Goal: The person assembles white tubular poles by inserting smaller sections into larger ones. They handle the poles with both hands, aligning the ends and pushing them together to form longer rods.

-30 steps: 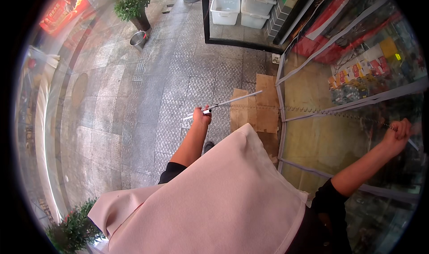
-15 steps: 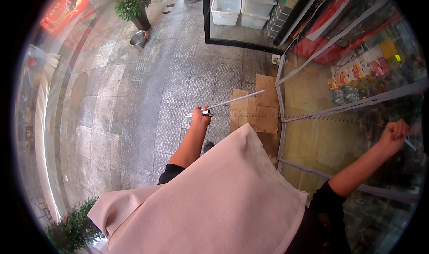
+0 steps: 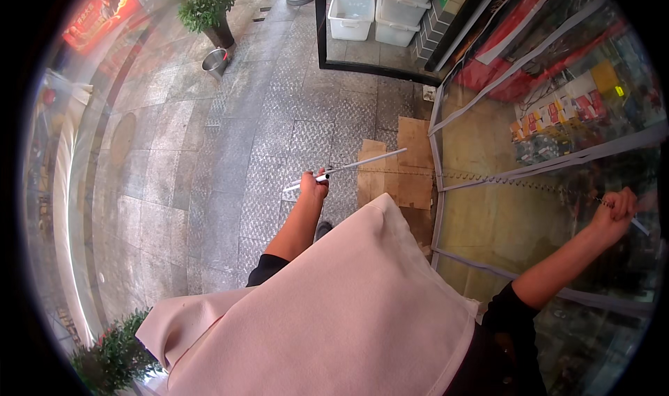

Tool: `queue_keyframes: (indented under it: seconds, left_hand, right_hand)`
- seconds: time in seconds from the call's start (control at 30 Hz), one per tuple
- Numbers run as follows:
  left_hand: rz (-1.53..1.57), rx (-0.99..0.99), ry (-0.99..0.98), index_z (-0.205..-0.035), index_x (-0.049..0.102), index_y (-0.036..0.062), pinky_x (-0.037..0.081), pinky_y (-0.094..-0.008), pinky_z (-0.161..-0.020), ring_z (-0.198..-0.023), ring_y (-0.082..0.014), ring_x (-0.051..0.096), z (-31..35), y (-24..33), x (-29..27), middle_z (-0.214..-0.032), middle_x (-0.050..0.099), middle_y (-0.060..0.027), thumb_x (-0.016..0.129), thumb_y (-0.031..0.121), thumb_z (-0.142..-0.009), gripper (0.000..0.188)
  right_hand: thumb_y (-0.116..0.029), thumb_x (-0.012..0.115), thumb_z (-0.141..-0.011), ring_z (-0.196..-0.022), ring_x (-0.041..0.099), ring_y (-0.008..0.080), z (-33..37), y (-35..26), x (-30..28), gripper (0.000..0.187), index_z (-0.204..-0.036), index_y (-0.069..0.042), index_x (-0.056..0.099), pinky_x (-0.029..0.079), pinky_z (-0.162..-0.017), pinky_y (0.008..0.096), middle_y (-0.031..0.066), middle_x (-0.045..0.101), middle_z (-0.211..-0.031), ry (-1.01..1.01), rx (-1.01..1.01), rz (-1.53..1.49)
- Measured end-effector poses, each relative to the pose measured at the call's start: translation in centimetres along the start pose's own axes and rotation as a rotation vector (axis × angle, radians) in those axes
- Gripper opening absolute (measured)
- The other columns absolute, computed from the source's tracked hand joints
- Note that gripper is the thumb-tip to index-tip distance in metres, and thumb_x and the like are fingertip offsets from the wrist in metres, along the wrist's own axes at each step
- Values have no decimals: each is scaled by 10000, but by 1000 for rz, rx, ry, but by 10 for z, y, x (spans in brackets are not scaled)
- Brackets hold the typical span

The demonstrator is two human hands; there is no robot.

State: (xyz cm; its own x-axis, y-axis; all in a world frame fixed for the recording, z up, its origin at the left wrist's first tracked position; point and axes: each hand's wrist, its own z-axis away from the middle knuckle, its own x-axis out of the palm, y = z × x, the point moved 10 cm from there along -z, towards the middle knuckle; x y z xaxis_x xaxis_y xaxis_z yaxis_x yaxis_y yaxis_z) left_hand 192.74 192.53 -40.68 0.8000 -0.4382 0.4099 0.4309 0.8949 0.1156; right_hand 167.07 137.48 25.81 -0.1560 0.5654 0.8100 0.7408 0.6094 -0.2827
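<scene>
Your left hand (image 3: 315, 185) is closed around a thin white rod (image 3: 346, 168), gripping it near its left end so that most of its length sticks out to the right, level above the stone floor (image 3: 209, 152) and reaching over the flattened cardboard (image 3: 401, 169) at the doorway. Held that far back, the long end is free to swing or reach (a grip nearer the middle would balance better but reach less).

Your right hand (image 3: 614, 211) is out at arm's length, fist shut on the edge of a clear plastic strip curtain (image 3: 529, 145). A short pale piece pokes out past the knuckles; what it is cannot be told. A thin beaded chain (image 3: 502, 181) runs across the strips toward that fist, likely what ties them together.

Behind the clear strips you can make out shelves of colourful packaged goods (image 3: 557, 110), blurred by the plastic. Your pink apron (image 3: 334, 312) fills the lower middle of the view and hides your feet.

Farther off, white plastic tubs (image 3: 352, 13) sit stacked by a dark door frame at the top. A potted plant (image 3: 208, 13) stands on the pavement with a small metal bucket (image 3: 214, 60) just beside it, and another leafy plant (image 3: 111, 347) shows at the lower left.
</scene>
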Motion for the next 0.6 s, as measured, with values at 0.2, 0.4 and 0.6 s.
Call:
queue_keyframes:
  seconds: [0.2, 0.4, 0.6]
  left_hand:
    - [41, -19, -16, -1138, 379, 30, 370, -279, -393, -581, -212, 600, -1, 6, 5, -896, 664, -191, 440, 201, -973, 245]
    - [-17, -14, -5, -1089, 431, 9, 355, -232, -363, -531, -154, 534, 22, 4, 19, -893, 660, -151, 410, 223, -990, 236]
    - [-4, -49, -26, -1123, 396, 34, 368, -249, -355, -546, -201, 588, 6, 7, 5, -851, 668, -165, 445, 246, -976, 263]
  right_hand:
    - [-197, 456, -1014, -393, 226, 71, 0, 6, -10, 285, -771, -57, 405, 182, -381, 236, 13, 368, -673, 10, 24, -20]
    - [-224, 444, -1034, -377, 212, 68, 4, 2, -16, 325, -762, -55, 394, 186, -377, 234, 13, 370, -671, 34, 1, 29]
    - [-197, 443, -1030, -384, 218, 65, 3, 8, -10, 302, -767, -56, 401, 184, -377, 230, 12, 372, -673, 29, 17, -7]
